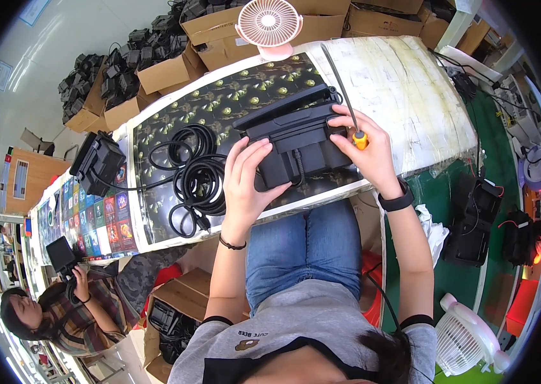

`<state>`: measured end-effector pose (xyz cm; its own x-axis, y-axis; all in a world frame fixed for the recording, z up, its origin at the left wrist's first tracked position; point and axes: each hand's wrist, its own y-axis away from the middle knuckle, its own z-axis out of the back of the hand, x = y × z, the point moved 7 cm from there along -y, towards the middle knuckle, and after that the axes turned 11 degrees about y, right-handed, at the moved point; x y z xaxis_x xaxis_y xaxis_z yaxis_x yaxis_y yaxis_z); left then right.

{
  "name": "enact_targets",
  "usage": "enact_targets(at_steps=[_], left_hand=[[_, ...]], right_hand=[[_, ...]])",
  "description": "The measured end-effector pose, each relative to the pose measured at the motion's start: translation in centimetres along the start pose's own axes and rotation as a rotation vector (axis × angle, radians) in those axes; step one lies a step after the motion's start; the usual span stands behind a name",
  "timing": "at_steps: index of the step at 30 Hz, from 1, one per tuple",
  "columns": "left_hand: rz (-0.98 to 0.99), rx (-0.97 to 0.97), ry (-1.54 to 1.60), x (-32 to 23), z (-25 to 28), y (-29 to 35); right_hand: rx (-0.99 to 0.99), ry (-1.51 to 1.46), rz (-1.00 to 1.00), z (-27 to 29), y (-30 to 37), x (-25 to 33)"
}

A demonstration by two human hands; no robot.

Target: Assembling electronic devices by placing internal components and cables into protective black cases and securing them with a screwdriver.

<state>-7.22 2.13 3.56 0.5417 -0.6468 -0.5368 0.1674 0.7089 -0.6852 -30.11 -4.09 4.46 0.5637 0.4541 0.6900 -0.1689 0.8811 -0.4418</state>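
A black plastic housing, seemingly a lamp or similar device, is tilted on the worktable in front of me. A short ribbed cable runs down its middle, and a flat black panel stands along its far side. My left hand grips its left end, fingers over the top and thumb at the near edge. At the right end, my right hand holds the housing between fingers and thumb. Tucked in that same hand is a screwdriver with a yellow handle, its long shaft pointing away from me.
Coiled black cable lies left of the housing, leading to another black unit. A pink fan stands at the table's far edge. Cartons of black units sit beyond. A co-worker handles a device at left. Black parts lie on the green surface at right.
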Motion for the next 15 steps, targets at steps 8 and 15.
enact_targets(at_steps=[8, 15], left_hand=[[0.081, 0.008, 0.016, 0.7, 0.1, -0.4], [0.036, 0.045, 0.004, 1.0, -0.3, -1.3]], right_hand=[[-0.044, -0.038, 0.029, 0.1, -1.8, 0.0], [-0.052, -0.188, -0.078, -0.6, -2.2, -2.7]])
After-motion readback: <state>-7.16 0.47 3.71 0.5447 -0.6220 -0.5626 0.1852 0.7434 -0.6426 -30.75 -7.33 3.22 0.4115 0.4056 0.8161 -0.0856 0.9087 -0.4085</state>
